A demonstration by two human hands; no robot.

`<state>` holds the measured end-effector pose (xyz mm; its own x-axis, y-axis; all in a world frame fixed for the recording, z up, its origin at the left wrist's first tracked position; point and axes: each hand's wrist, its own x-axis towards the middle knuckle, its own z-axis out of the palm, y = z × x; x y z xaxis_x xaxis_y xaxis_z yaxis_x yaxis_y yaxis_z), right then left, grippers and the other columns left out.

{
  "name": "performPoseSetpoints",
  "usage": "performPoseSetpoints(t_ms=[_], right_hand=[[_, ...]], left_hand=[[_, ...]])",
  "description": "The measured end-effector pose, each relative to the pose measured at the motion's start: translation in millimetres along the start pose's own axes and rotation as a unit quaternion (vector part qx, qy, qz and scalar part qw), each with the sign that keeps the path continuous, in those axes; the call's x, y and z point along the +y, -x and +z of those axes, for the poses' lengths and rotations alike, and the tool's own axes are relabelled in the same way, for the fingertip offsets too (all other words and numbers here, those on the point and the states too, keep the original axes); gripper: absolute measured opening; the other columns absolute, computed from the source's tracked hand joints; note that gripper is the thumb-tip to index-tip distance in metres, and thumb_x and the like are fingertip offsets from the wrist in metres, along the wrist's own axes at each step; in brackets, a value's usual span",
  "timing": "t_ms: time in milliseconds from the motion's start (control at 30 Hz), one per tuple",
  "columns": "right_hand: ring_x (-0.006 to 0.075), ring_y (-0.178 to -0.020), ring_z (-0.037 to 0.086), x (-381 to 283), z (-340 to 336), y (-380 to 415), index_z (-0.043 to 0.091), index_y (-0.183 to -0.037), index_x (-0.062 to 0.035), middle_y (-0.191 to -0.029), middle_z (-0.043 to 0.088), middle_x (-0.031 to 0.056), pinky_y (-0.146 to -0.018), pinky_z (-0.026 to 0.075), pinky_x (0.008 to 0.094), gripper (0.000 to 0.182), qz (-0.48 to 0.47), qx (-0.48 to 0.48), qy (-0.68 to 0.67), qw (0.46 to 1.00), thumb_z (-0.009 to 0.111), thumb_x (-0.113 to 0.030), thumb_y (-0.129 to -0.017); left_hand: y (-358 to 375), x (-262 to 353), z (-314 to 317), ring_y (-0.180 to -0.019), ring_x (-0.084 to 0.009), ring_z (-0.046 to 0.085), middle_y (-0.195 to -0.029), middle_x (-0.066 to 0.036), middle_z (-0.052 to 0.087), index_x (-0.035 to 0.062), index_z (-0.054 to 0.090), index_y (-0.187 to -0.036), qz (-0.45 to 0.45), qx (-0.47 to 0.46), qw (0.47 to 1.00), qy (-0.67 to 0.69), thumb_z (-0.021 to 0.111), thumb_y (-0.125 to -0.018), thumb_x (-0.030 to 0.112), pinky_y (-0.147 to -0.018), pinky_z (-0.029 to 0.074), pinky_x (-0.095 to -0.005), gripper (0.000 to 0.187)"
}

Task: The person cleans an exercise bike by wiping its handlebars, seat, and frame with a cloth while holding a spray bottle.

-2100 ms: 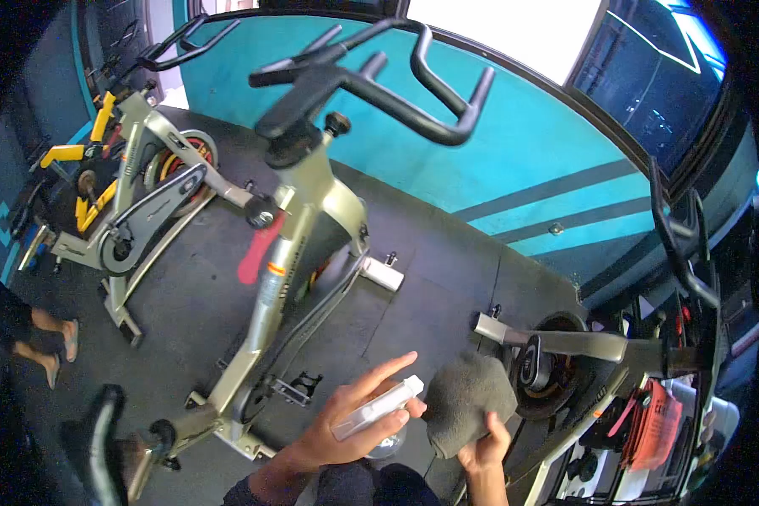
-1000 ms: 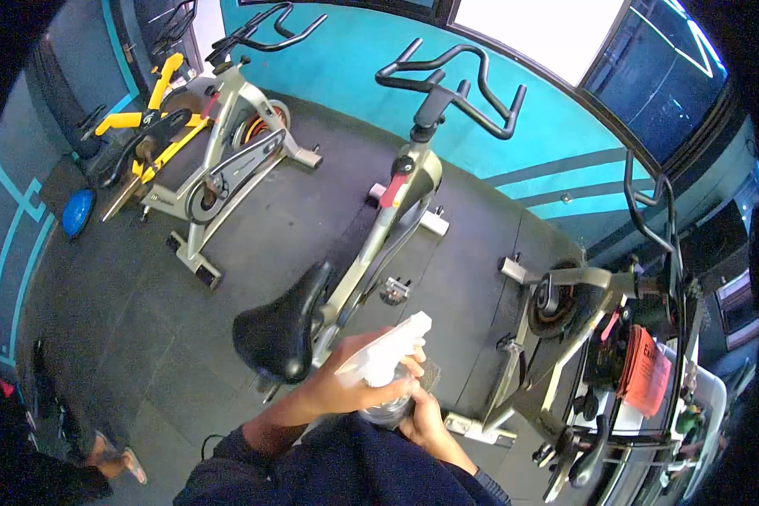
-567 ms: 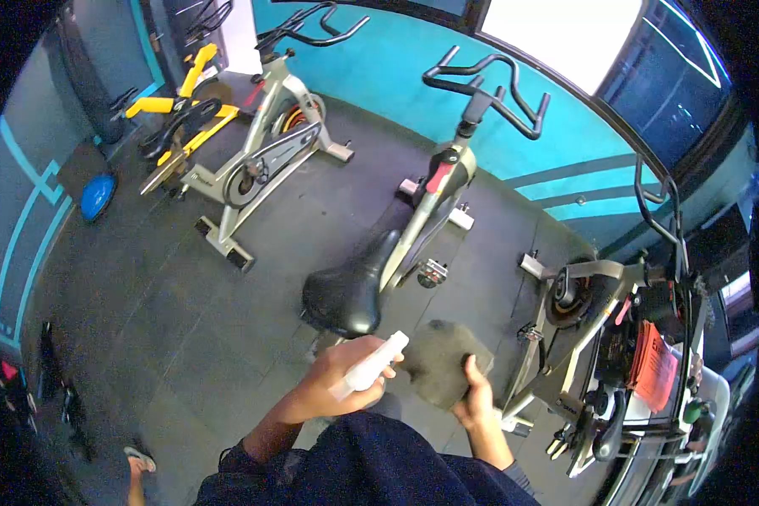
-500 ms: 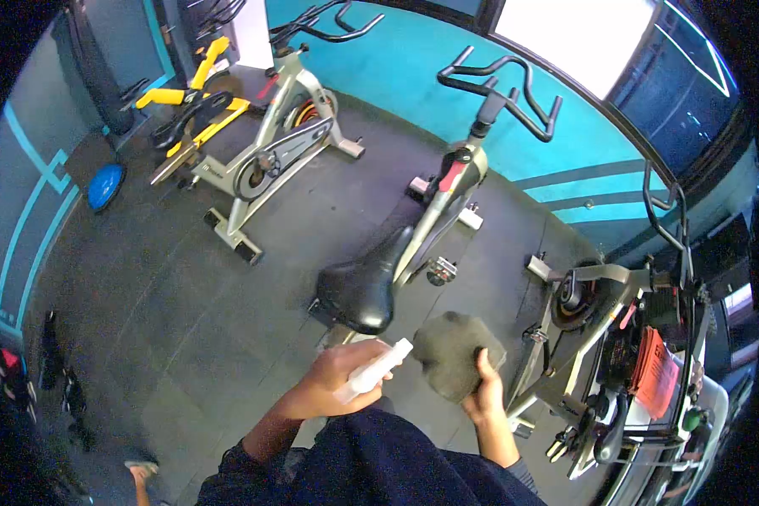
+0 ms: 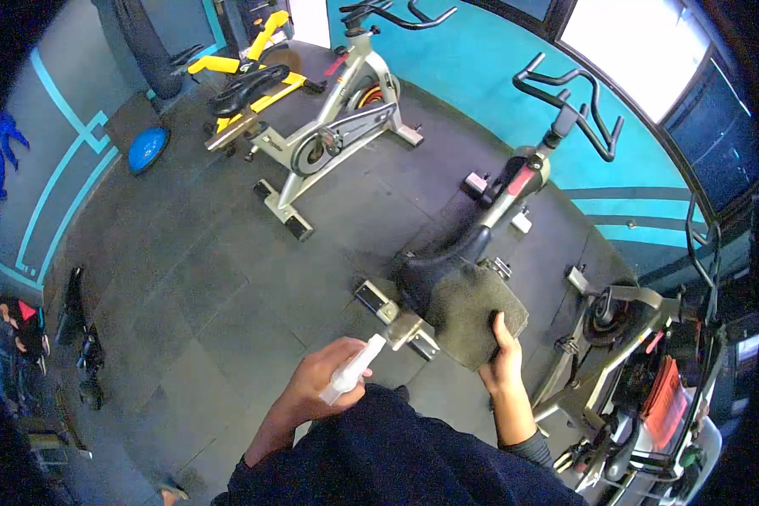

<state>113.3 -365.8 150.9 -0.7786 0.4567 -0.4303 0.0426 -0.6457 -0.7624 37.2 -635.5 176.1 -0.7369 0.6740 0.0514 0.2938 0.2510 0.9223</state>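
Observation:
My left hand [image 5: 325, 379] is wrapped round a white spray bottle [image 5: 352, 369], its narrow tip pointing up and right. In my right hand [image 5: 504, 363] a grey cloth [image 5: 472, 316] is spread out, the thumb lying over its right edge. Just beyond the hands stands an exercise bike [image 5: 519, 185]. The cloth overlaps its black saddle [image 5: 417, 278] in this view and hides much of it. Below the saddle, the bike's rear foot bar [image 5: 375, 301] shows close ahead of the bottle's tip.
Another grey bike [image 5: 325, 152] and a yellow one [image 5: 266, 93] stand at the back left, near a blue dome [image 5: 148, 150]. To the right is a further bike [image 5: 607, 337], with an orange-red cloth [image 5: 664, 401] beside it. A teal wall [image 5: 472, 76] runs behind.
The view has turned left, so the bikes sit further right. The cloth has come over the saddle and now covers part of it. Both hands keep their hold.

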Motion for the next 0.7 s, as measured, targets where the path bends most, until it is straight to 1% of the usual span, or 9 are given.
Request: performPoseSetpoints(t_ms=[33,100,133,200,333,467,533,600,700], right_hand=[[0.0277,-0.119,0.053,4.6,12.8,-2.3,0.046,-0.133,-0.0038,-0.130,0.055,0.0115,-0.101,0.043,0.0455,0.050,0.002,-0.013,-0.006,1.000,0.057,-0.034,-0.094],[0.0278,-0.120,0.052,11.2,39.6,-6.4,0.045,-0.134,-0.0045,-0.130,0.054,0.0108,-0.102,0.042,0.0456,0.049,0.009,-0.045,-0.026,0.999,0.056,-0.033,-0.095],[0.0278,-0.120,0.052,16.1,49.2,-11.3,0.045,-0.134,-0.0045,-0.130,0.054,0.0108,-0.102,0.042,0.0456,0.049,0.008,-0.048,-0.027,0.998,0.056,-0.033,-0.095],[0.0284,-0.120,0.052,27.8,70.1,-23.6,0.044,-0.135,-0.0046,-0.132,0.053,0.0108,-0.102,0.042,0.0460,0.051,0.012,-0.043,-0.040,0.998,0.056,-0.033,-0.095],[0.0292,-0.121,0.051,51.9,112.2,-56.7,0.043,-0.136,-0.0050,-0.134,0.051,0.0112,-0.103,0.041,0.0466,0.052,-0.005,-0.032,-0.057,0.998,0.054,-0.036,-0.095],[0.0303,-0.125,0.048,53.9,158.4,-85.7,0.041,-0.138,-0.0060,-0.137,0.049,0.0125,-0.105,0.038,0.0479,0.056,-0.002,-0.050,-0.064,0.997,0.048,-0.043,-0.097],[0.0307,-0.126,0.047,52.4,173.2,-95.5,0.040,-0.139,-0.0060,-0.138,0.048,0.0126,-0.105,0.037,0.0485,0.057,-0.042,-0.081,-0.071,0.993,0.046,-0.044,-0.097],[0.0316,-0.126,0.047,52.7,180.3,-103.6,0.039,-0.139,-0.0063,-0.138,0.047,0.0134,-0.105,0.038,0.0489,0.057,-0.058,-0.084,-0.074,0.992,0.045,-0.044,-0.098],[0.0329,-0.125,0.047,51.4,185.8,-115.7,0.039,-0.140,-0.0059,-0.138,0.047,0.0153,-0.105,0.038,0.0494,0.057,-0.067,-0.051,-0.116,0.990,0.044,-0.045,-0.098]], left_hand=[[-2.3,-5.1,-10.1,-0.084,-0.0220,0.069,-0.101,-0.011,0.063,0.0058,0.056,-0.114,0.000,0.003,1.000,-0.002,0.065,-0.073,0.003,-0.074,0.053,-0.0337,0.041],[-8.3,-14.1,-32.4,-0.084,-0.0214,0.069,-0.102,-0.010,0.062,0.0052,0.057,-0.112,0.058,0.003,0.996,-0.073,0.065,-0.073,0.003,-0.074,0.053,-0.0328,0.040],[-12.2,-16.0,-43.8,-0.084,-0.0214,0.069,-0.102,-0.010,0.062,0.0052,0.057,-0.112,0.059,0.005,0.995,-0.076,0.065,-0.073,0.003,-0.074,0.053,-0.0328,0.040],[-26.1,-16.7,-71.6,-0.084,-0.0239,0.068,-0.102,-0.011,0.062,0.0050,0.057,-0.111,-0.007,-0.009,1.000,0.015,0.065,-0.073,0.004,-0.075,0.053,-0.0337,0.039],[-56.0,-37.7,-135.6,-0.084,-0.0269,0.067,-0.102,-0.011,0.062,0.0048,0.057,-0.111,-0.005,-0.037,0.999,0.024,0.066,-0.072,0.006,-0.074,0.052,-0.0353,0.040],[-84.9,-68.2,-193.4,-0.084,-0.0301,0.066,-0.101,-0.012,0.062,0.0052,0.057,-0.110,0.037,-0.030,0.999,-0.028,0.067,-0.071,0.008,-0.074,0.052,-0.0362,0.040],[-97.2,-79.1,-216.2,-0.084,-0.0304,0.065,-0.101,-0.012,0.062,0.0053,0.057,-0.109,0.040,-0.026,0.998,-0.049,0.067,-0.071,0.008,-0.073,0.052,-0.0362,0.039],[-114.2,-87.6,-235.0,-0.083,-0.0164,0.068,-0.101,-0.010,0.062,0.0012,0.055,-0.112,0.071,-0.037,0.994,-0.074,0.062,-0.076,-0.001,-0.073,0.054,-0.0297,0.037],[-144.3,-95.3,-250.7,-0.081,-0.0163,0.068,-0.099,-0.009,0.062,0.0019,0.056,-0.111,0.077,-0.033,0.994,-0.072,0.065,-0.077,0.000,-0.071,0.054,-0.0293,0.035]])
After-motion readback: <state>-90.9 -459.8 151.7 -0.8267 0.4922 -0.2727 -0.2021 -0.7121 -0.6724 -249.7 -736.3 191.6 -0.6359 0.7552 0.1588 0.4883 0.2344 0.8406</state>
